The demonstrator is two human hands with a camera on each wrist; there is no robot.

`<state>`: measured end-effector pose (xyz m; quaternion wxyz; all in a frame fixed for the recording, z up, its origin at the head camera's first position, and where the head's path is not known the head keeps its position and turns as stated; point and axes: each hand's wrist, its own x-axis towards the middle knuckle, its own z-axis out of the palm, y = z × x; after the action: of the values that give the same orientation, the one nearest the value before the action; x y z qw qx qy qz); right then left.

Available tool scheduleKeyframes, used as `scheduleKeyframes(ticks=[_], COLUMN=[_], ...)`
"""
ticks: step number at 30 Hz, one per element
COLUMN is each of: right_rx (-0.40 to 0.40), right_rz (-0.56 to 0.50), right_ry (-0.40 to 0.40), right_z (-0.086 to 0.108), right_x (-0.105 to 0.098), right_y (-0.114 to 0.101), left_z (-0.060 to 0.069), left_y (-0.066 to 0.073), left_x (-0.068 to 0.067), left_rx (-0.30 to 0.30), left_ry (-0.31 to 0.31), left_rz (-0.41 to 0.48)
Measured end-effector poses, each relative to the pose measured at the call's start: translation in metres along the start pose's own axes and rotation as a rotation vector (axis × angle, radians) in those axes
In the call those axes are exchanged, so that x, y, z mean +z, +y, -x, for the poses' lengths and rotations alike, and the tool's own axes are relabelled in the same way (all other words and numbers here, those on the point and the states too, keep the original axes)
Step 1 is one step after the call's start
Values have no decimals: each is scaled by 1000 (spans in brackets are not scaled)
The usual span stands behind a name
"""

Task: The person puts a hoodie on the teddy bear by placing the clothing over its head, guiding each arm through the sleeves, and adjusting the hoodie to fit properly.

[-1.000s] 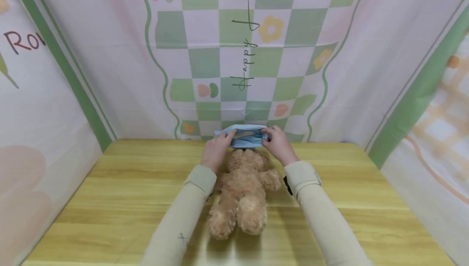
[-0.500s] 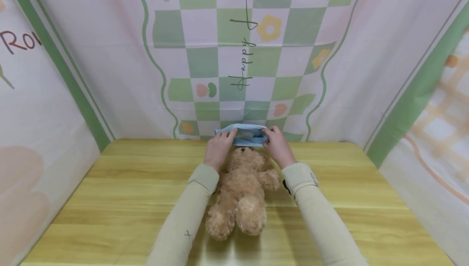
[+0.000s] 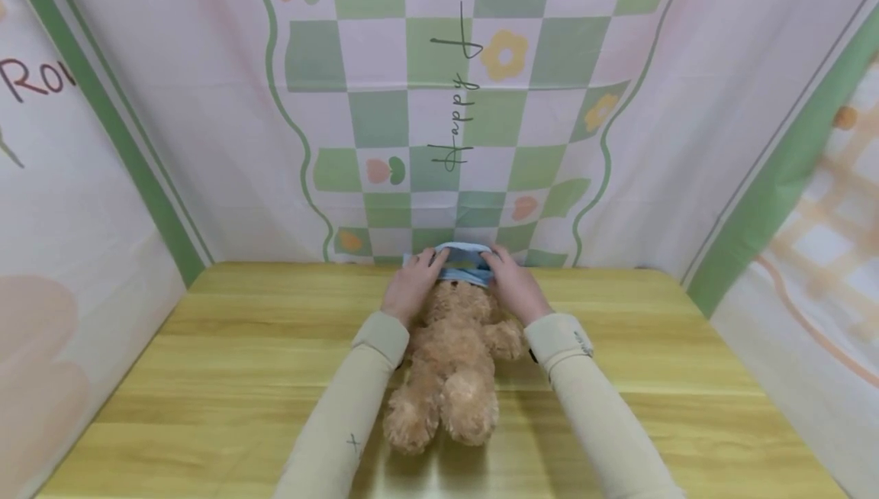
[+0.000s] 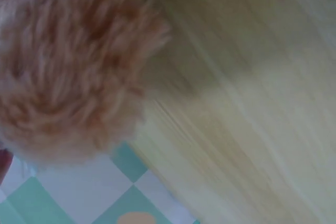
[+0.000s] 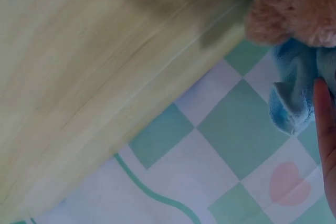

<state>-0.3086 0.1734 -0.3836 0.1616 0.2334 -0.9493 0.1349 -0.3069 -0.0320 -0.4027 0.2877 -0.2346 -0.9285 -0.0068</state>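
A light-brown teddy bear [image 3: 453,350] lies on its back on the wooden table, legs toward me. At the top of its head is a soft blue cloth piece [image 3: 465,275], its opening facing me and its lower edge against the head. My left hand [image 3: 414,285] pinches the left side of the opening; my right hand [image 3: 515,284] grips the right side, thumb inside. Fur [image 4: 73,66] fills much of the left wrist view. The right wrist view has the plush-looking blue cloth [image 5: 294,77] with one straight finger [image 5: 326,140] against it. The bear's upper face is partly covered.
The yellow wood-grain table [image 3: 226,377] extends to both sides of the bear. Close behind its far edge hangs a green-and-white checked curtain [image 3: 384,117]. More printed cloth [image 3: 89,201] closes off the left side, and the right side too.
Both hands have lowered the blue cloth slightly toward the bear's head. My right thumb now lies further inside the opening, and the hands are a little closer together. The bear has barely moved.
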Motion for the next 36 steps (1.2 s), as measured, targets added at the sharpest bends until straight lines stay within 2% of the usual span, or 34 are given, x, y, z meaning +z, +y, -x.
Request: scheduleKeyframes(ticks=[5,11,14,18,25,30,36], right_rx=[51,9,0,16,11,-9,33], right_rz=[-47,-11,33,28,-42,-92,-127], right_ry=[27,134,119,73,64,73,29], right_z=[1,1,2,2,4,3,6], right_x=[5,10,13,17,24,30,35], right_y=[2,4,4,5,9,13,17], left_z=[1,0,2,4,7,8,9], left_y=[-1,-1,0,0,-1,-4,-5], left_x=[4,7,9,13,16,20,23], left_rx=[0,-7,0,18,29,45,71], left_ry=[-19,2,-9,-47,-134,-144,-185], left_rz=[-6,8,7,-4,15,15,-3])
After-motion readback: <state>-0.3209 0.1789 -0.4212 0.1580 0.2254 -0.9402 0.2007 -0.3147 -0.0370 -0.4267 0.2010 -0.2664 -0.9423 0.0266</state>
